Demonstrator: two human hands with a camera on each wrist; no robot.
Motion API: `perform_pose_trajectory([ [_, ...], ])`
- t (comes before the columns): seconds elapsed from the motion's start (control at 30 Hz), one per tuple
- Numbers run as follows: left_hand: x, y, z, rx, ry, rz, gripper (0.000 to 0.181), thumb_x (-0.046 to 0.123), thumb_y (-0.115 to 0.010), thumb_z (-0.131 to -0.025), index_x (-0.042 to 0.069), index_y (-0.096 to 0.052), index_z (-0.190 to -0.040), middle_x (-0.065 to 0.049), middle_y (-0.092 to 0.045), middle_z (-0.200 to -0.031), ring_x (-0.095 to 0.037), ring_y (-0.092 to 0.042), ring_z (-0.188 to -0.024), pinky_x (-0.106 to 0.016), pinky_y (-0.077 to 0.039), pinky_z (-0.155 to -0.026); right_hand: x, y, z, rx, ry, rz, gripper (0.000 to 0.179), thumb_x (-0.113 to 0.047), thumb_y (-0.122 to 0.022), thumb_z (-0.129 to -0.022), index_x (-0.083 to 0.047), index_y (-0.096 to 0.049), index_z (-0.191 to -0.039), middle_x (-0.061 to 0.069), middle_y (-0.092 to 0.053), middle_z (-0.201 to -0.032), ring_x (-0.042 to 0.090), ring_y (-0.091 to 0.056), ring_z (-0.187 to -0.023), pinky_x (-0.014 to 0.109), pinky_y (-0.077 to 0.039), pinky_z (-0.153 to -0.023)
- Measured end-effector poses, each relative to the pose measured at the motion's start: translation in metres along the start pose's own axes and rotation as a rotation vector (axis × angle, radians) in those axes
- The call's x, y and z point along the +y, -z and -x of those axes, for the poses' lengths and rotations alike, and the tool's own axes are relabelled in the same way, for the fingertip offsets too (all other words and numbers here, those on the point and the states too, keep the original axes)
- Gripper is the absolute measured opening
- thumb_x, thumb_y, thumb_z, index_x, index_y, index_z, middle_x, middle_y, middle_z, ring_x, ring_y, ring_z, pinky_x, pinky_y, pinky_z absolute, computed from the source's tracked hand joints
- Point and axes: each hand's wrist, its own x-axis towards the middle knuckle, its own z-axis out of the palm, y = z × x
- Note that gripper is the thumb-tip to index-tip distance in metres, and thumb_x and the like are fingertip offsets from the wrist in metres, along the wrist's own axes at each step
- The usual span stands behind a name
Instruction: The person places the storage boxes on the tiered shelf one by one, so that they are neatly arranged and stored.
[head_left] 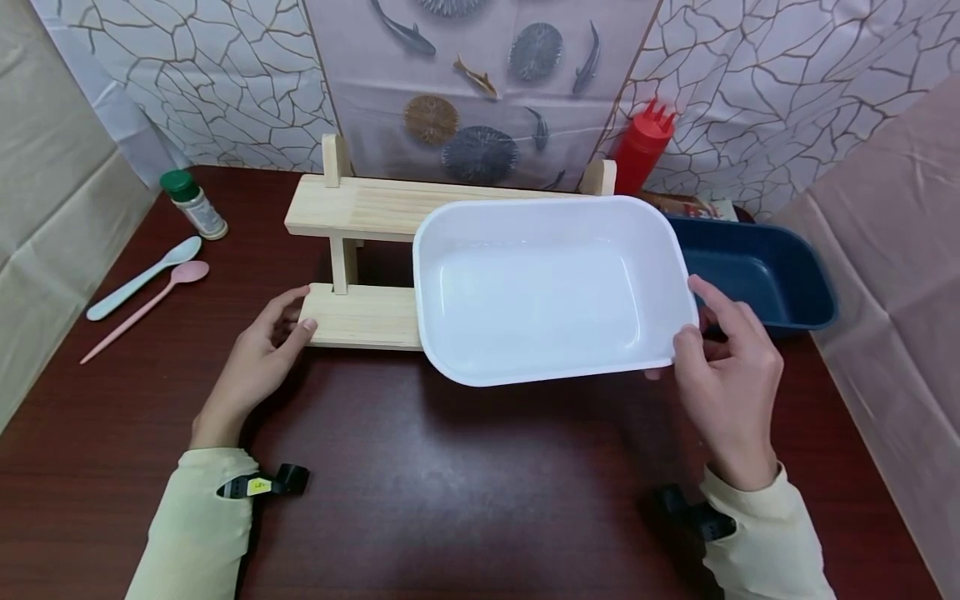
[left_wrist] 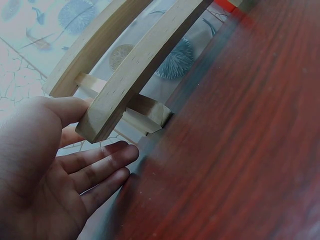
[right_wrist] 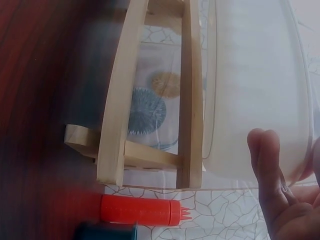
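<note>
A white plastic basin (head_left: 540, 287) is held up over the right part of a two-tier wooden rack (head_left: 367, 317), its hollow side facing the head camera. My right hand (head_left: 727, 358) pinches the basin's right end, thumb and forefinger at the rim; in the right wrist view, fingers lie against its underside. My left hand (head_left: 258, 358) grips the left end of the rack's lower shelf between thumb and forefinger. The other left fingers stretch out below the board in the left wrist view. Much of the rack is hidden behind the basin.
A dark blue basin (head_left: 757, 275) stands at the right, partly behind the white one. Behind it is a red squeeze bottle (head_left: 643, 146). At the left lie a pale blue spoon (head_left: 142, 279) and a pink spoon (head_left: 150, 304), near a green-capped shaker (head_left: 193, 204).
</note>
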Motion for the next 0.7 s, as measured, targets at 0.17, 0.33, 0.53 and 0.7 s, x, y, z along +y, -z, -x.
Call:
perform_pose_trajectory([
  [0.17,0.0009,0.0007,0.0002,-0.004,0.000,0.002,0.052,0.034,-0.051,-0.104,0.017,-0.040,-0.152,-0.016,-0.060,-0.117,-0.018,-0.054,-0.094,-0.022,-0.041,-0.078,-0.0022,-0.0007,-0.0010,0.002,-0.015,-0.011,0.040,-0.003,-0.055,-0.091,-0.007,-0.067,-0.129,0.020,-0.063,-0.093,-0.008,-0.057,-0.075,0.006,-0.045,-0.064],
  [0.33,0.0011,0.0006,0.0003,-0.005,-0.002,0.002,0.052,0.034,-0.050,-0.104,0.017,-0.040,-0.152,-0.016,-0.060,-0.117,-0.018,-0.054,-0.094,-0.022,-0.041,-0.077,-0.0030,-0.0031,-0.0024,0.004,-0.014,-0.021,0.041,-0.002,-0.055,-0.090,-0.007,-0.067,-0.129,0.019,-0.063,-0.093,-0.010,-0.057,-0.074,0.006,-0.045,-0.065],
  [0.53,0.0011,0.0002,0.0003,-0.007,0.000,0.002,0.052,0.035,-0.050,-0.104,0.016,-0.039,-0.152,-0.016,-0.060,-0.118,-0.019,-0.054,-0.095,-0.022,-0.041,-0.078,-0.0039,-0.0061,-0.0058,-0.012,-0.025,-0.026,0.041,-0.002,-0.055,-0.091,-0.007,-0.065,-0.131,0.021,-0.065,-0.100,-0.010,-0.057,-0.078,0.005,-0.045,-0.066],
  [0.7,0.0011,0.0001,0.0008,-0.008,0.007,-0.003,0.052,0.035,-0.050,-0.104,0.017,-0.039,-0.152,-0.016,-0.059,-0.117,-0.020,-0.053,-0.095,-0.023,-0.041,-0.077,-0.0044,-0.0098,-0.0088,-0.013,-0.010,-0.047,0.041,-0.002,-0.055,-0.092,-0.008,-0.065,-0.131,0.018,-0.064,-0.095,-0.007,-0.057,-0.074,0.006,-0.045,-0.064],
])
